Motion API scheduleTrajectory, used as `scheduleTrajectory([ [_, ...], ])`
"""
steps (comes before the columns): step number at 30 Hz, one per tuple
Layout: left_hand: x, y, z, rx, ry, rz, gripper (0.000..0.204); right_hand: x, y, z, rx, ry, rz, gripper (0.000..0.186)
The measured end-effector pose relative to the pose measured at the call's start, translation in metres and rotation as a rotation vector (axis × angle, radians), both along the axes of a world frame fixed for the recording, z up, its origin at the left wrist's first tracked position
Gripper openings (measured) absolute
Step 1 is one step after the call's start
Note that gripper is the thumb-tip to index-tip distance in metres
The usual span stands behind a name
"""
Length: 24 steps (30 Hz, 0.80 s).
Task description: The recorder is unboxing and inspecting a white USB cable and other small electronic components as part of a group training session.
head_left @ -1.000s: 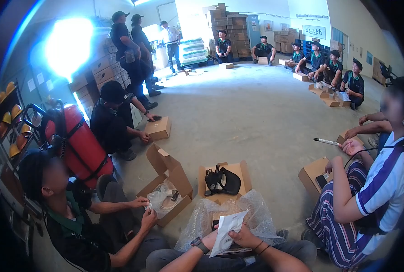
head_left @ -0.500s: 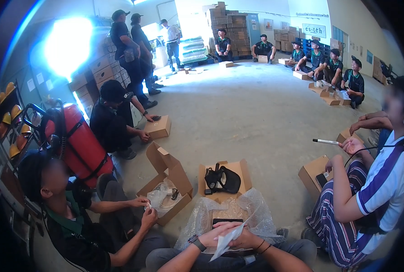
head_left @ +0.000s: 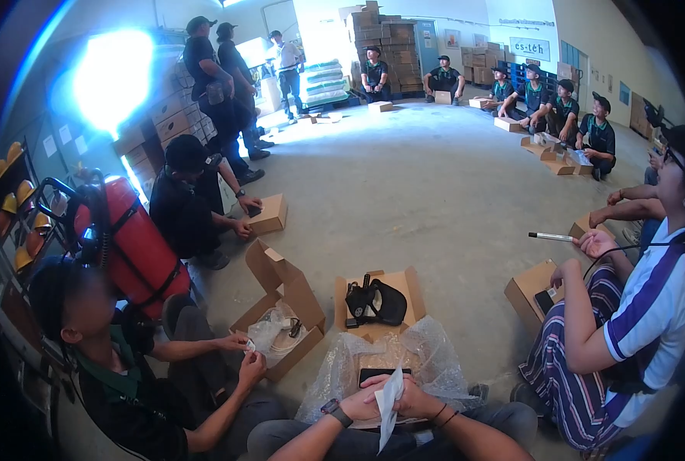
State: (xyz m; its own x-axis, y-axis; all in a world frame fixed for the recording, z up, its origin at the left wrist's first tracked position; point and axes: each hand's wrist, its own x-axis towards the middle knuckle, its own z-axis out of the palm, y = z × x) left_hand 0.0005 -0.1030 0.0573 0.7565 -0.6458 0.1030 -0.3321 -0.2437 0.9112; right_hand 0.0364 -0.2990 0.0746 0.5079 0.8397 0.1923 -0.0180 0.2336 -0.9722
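My left hand and my right hand meet over my lap, closed against each other. Between them a crumpled white sheet, paper or thin cloth, is gripped and hangs down; the left fingertips are hidden behind it. Just beyond my hands lies a flat black device on bubble wrap. Farther off, a black strapped headset-like item rests in an open cardboard box.
To the left, a seated person handles a small white item beside an open box. A red tank stands behind. On the right, a person holds a pen-like stick. Others sit around the concrete floor with boxes.
The white sheet has turned more upright between my hands, and my fingers have shifted around it. At the left, the crouching person's hand has moved slightly on their box.
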Motion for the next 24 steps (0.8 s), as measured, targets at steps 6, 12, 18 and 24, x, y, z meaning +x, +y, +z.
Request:
scheduleTrajectory([
  [6,0.001,0.013,-0.032,-0.021,0.045,0.009,0.047,0.004,0.007,-0.021,-0.042,-0.127,-0.115,0.092],
  [12,-0.001,0.017,-0.035,0.098,-0.008,0.042,0.04,0.002,0.007,-0.011,0.002,-0.109,-0.139,0.088],
  [18,-0.001,0.014,-0.041,0.069,-0.045,0.069,0.04,0.001,0.006,-0.007,0.001,-0.032,-0.113,0.087],
  [24,-0.001,0.013,-0.032,0.068,0.032,0.043,0.047,0.001,0.005,-0.021,-0.051,-0.096,-0.169,0.087],
])
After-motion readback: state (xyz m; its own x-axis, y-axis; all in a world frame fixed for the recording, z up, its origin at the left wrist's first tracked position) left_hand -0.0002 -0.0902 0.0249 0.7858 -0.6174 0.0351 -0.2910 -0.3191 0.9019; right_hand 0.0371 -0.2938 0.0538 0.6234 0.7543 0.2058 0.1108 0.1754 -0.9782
